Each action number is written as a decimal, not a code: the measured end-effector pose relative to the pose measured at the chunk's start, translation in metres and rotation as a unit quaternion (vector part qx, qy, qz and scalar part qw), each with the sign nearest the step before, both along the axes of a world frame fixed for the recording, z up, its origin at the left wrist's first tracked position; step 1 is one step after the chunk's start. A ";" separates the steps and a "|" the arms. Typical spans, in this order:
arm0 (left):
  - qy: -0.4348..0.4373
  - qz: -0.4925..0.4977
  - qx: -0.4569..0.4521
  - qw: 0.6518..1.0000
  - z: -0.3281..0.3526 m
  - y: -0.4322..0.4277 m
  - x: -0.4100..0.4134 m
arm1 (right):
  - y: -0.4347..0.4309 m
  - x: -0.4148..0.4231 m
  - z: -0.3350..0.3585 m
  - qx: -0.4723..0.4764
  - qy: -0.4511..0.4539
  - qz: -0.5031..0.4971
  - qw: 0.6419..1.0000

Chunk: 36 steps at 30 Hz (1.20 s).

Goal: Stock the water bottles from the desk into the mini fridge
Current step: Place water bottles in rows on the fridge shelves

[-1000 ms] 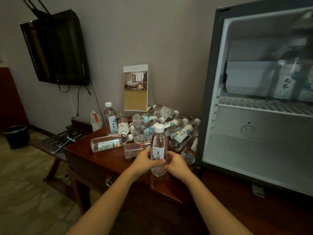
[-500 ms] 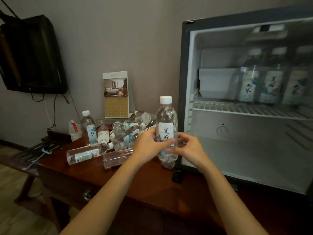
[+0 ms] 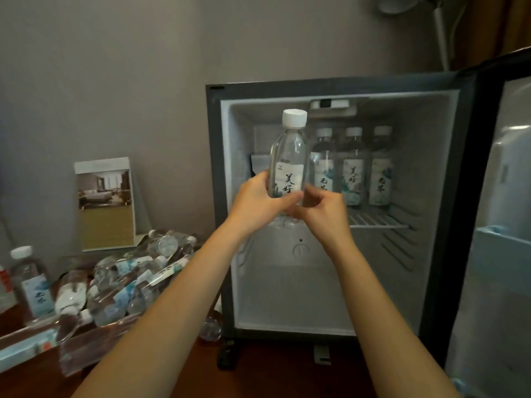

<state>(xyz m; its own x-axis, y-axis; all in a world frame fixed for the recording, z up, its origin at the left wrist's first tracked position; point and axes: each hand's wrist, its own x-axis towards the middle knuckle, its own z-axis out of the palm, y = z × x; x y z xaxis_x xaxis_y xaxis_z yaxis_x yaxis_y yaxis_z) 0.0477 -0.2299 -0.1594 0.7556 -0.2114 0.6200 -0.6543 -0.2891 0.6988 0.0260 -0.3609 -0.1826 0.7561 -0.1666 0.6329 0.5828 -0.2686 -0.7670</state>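
Observation:
A clear water bottle (image 3: 290, 156) with a white cap and a white label stands upright in the air before the open mini fridge (image 3: 339, 90). My left hand (image 3: 258, 199) wraps its lower left side. My right hand (image 3: 323, 209) pinches its lower right side. The bottle's base hovers at the level of the wire shelf (image 3: 376, 219). Three matching bottles (image 3: 352, 168) stand in a row on that shelf, at the back right. A heap of several water bottles (image 3: 129, 280) lies on the dark wooden desk (image 3: 273, 380) to the left.
The fridge door (image 3: 500, 225) hangs open at the right edge. A standing calendar card (image 3: 105, 203) leans against the wall behind the heap. One bottle (image 3: 30, 280) stands upright at the far left. The fridge's lower compartment (image 3: 301, 297) holds nothing.
Both hands have lifted the bottle off the desk and carried it right and up, into the fridge opening. My view has swung right, so the fridge now fills the middle.

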 end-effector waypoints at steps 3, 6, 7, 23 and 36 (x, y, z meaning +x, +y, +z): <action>0.015 -0.006 0.000 1.000 0.002 -0.016 0.025 | -0.012 0.018 0.005 0.002 0.028 -0.012 1.000; 0.031 -0.004 -0.011 0.999 -0.001 -0.031 0.047 | -0.020 0.035 0.005 -0.014 0.057 -0.027 0.998; 0.032 0.005 -0.014 0.999 -0.002 -0.035 0.052 | -0.023 0.040 0.004 -0.024 0.055 -0.038 0.997; 0.065 -0.004 0.000 0.998 -0.016 -0.056 0.101 | -0.029 0.083 -0.006 -0.091 0.052 -0.214 0.971; 0.121 0.008 -0.007 0.993 -0.007 -0.063 0.108 | -0.036 0.089 0.004 -0.165 0.070 -0.255 0.950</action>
<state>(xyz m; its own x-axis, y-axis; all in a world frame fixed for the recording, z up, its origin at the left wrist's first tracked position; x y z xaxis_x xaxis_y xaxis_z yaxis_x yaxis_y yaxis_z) 0.1557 -0.2929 -0.1664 0.8861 -0.1916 0.4220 -0.4618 -0.2871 0.8392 0.1148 -0.3971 -0.1789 0.7118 -0.3437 0.6126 0.2106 -0.7275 -0.6529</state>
